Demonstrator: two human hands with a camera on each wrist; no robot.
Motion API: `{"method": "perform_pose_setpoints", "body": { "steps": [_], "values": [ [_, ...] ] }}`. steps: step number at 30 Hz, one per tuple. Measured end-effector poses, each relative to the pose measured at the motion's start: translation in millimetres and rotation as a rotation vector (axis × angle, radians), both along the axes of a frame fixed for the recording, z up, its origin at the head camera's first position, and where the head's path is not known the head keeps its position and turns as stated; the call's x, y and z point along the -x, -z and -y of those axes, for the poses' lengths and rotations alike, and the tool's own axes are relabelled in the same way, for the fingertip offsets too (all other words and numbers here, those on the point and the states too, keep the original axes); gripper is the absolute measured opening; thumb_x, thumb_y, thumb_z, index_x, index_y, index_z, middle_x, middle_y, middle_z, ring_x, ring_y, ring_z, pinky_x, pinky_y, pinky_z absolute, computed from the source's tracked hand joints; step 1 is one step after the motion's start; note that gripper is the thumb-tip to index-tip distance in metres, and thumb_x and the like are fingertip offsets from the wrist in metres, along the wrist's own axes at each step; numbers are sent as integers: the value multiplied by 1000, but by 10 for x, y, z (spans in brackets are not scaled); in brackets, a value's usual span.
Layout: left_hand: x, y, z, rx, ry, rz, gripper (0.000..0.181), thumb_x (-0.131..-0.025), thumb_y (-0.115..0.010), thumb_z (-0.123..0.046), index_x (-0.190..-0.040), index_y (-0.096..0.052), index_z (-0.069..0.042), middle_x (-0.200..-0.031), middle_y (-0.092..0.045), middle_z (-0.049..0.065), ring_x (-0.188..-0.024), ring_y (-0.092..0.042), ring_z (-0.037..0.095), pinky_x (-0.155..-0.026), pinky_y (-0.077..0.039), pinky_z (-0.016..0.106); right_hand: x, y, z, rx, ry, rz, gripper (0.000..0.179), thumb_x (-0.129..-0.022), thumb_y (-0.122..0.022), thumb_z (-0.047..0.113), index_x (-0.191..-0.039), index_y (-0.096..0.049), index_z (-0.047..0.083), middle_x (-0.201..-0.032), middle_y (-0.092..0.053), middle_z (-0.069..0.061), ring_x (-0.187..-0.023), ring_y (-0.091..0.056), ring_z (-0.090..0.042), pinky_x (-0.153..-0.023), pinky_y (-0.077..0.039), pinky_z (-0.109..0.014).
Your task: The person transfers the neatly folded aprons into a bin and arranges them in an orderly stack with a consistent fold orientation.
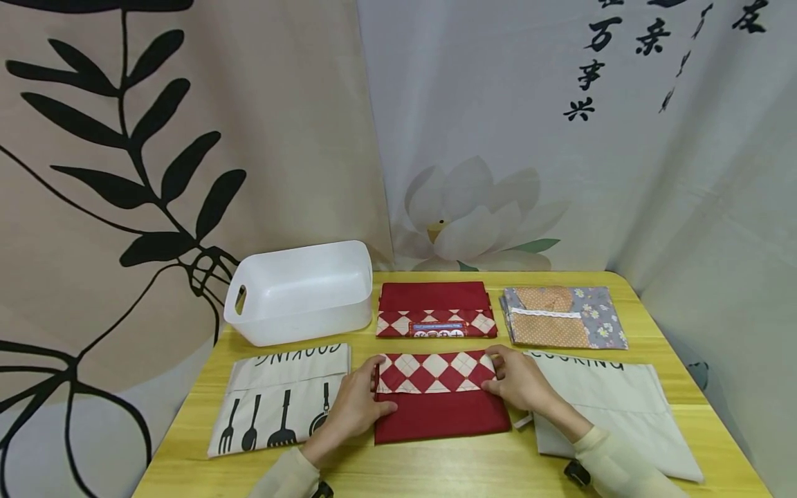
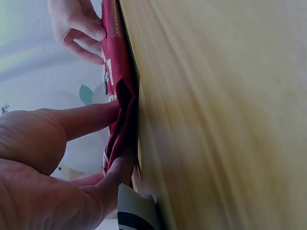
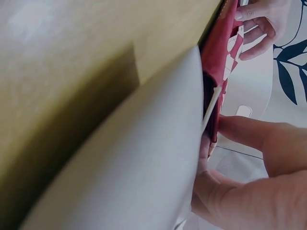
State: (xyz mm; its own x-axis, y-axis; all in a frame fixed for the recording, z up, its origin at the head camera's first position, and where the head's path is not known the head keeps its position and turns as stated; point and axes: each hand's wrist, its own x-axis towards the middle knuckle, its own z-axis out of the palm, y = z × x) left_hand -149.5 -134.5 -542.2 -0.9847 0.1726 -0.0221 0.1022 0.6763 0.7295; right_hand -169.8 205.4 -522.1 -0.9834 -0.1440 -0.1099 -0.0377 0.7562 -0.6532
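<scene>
A folded red apron (image 1: 442, 415) with a red-and-white diamond band lies at the front middle of the table. My left hand (image 1: 355, 401) grips its left edge, the thumb on top and fingers at the side. On the opposite edge my right hand (image 1: 523, 380) pinches the cloth near the diamond band. The left wrist view shows the layered red folds (image 2: 124, 110) between thumb and fingers, close to the tabletop. In the right wrist view, the thumb presses the apron (image 3: 219, 57) from above, and a thin pale strap (image 3: 211, 108) sticks out by the fold.
White folded aprons lettered COOKING flank it: one with printed utensils (image 1: 268, 408) at left, one plainer (image 1: 616, 415) at right. Behind are another red folded apron (image 1: 429, 297), a grey flowered folded cloth (image 1: 600, 318) and a white plastic bin (image 1: 299, 325). Curtains hang beyond the yellow table (image 1: 436, 470).
</scene>
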Motion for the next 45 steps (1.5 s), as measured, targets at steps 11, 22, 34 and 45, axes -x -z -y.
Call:
{"method": "perform_pose_setpoints", "body": {
  "steps": [11, 22, 34, 45],
  "values": [
    [-20, -17, 1, -13, 6, 5, 88, -79, -103, -9, -155, -59, 1, -125, -79, 16, -104, -73, 22, -87, -62, 35, 11, 4, 9, 91, 44, 43, 61, -89, -94, 7, -143, -69, -1, -109, -81, -10, -98, -80, -20, -82, -65, -36],
    [-29, 3, 41, -76, -15, 9, 79, -87, -97, -7, -157, -60, -1, -121, -78, 15, -98, -76, 17, -80, -63, 26, -13, 26, 17, 155, 45, 16, 56, -93, -88, 1, -145, -68, 1, -116, -73, -14, -99, -79, -21, -80, -61, -34],
    [-38, -22, 63, -165, -60, -70, 68, -90, -91, 2, -152, -64, 1, -125, -79, 22, -99, -83, 25, -77, -67, 22, 2, -5, -17, 248, 87, -30, 59, -94, -88, 4, -148, -66, -2, -126, -76, -20, -105, -79, -24, -82, -63, -22],
    [33, -139, 101, -237, -113, -130, 61, -92, -90, 1, -149, -68, -2, -125, -81, 23, -101, -87, 32, -78, -70, 26, 19, -123, -37, 342, 68, -105, 58, -97, -86, 2, -151, -65, -4, -130, -76, -25, -110, -80, -30, -82, -63, -16]
  ]
}}
